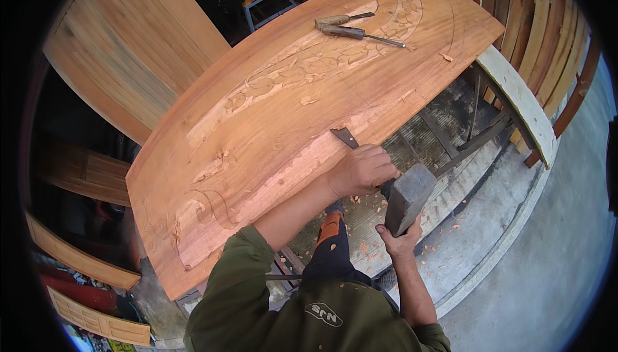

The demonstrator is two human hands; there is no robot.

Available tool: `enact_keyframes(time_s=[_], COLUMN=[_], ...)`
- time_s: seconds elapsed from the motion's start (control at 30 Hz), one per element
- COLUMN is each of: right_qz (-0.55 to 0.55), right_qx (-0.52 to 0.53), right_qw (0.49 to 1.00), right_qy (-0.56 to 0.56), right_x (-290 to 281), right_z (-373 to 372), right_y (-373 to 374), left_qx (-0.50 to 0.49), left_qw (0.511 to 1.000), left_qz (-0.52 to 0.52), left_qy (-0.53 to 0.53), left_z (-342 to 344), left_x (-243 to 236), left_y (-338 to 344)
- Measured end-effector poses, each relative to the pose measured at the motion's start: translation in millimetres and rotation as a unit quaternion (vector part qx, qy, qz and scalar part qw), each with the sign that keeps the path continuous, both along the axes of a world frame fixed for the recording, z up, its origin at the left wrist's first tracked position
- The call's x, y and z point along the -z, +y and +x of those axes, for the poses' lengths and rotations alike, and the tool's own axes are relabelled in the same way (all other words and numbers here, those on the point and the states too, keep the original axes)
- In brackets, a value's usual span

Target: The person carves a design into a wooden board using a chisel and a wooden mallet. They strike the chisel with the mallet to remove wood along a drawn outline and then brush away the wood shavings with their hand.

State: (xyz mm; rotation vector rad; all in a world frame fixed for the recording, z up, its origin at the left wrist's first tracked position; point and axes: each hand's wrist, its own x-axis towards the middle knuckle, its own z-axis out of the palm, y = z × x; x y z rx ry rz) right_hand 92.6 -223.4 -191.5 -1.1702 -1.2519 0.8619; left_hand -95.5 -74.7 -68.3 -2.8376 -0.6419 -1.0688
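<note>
My left hand (364, 170) is closed around a wide-bladed wood chisel (346, 136). The chisel's edge meets the pale, freshly cut strip along the near side of a large reddish wooden panel (251, 152). A grey rectangular block (409, 199), its top face close to the chisel's rear end, is gripped from below by my right hand (403, 241). I cannot make out a handle on the block. Carved leaf and scroll shapes (322, 64) run along the panel's far half.
Two more chisels (341, 31) with worn handles lie across the far carving. Wood chips (309, 100) are scattered on the panel and floor. Beneath it is a metal frame (444, 139); a curved pale edge (521, 101) stands at right. Wooden boards (129, 43) lean at left.
</note>
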Motion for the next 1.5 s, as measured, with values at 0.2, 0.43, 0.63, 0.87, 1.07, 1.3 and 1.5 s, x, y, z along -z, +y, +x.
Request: enact_keyframes(time_s=[0.2, 0.43, 0.63, 0.87, 1.07, 1.3, 1.5], right_qz=[0.084, 0.084, -0.017, -0.017, -0.087, 0.037, 0.086], right_qx=[0.020, -0.049, -0.001, -0.017, -0.032, -0.046, 0.045], right_qw=[0.986, 0.953, 0.997, 0.999, 0.968, 0.979, 0.995], right_qy=[0.146, 0.288, 0.070, 0.045, 0.233, 0.195, 0.004], right_x=[20, 16, 67, 23, 30, -32, -34], right_z=[-13, -8, -6, 14, 61, 101, 55], right_y=[2, -27, 5, -37, -70, -58, -2], left_qx=[0.015, 0.008, 0.023, 0.047, 0.050, 0.025, -0.025], left_qw=[1.000, 0.999, 0.999, 0.999, 0.995, 0.994, 0.991], left_qz=[-0.019, -0.022, -0.034, 0.028, 0.075, 0.065, 0.018], left_qy=[0.005, 0.026, 0.018, -0.005, -0.047, -0.088, -0.128], left_z=[4, -3, 1, -22, 37, 45, 48], left_x=[-6, 4, -1, -21, -18, 1, -15], left_y=[2, 2, 4, -35, -35, -8, -2])
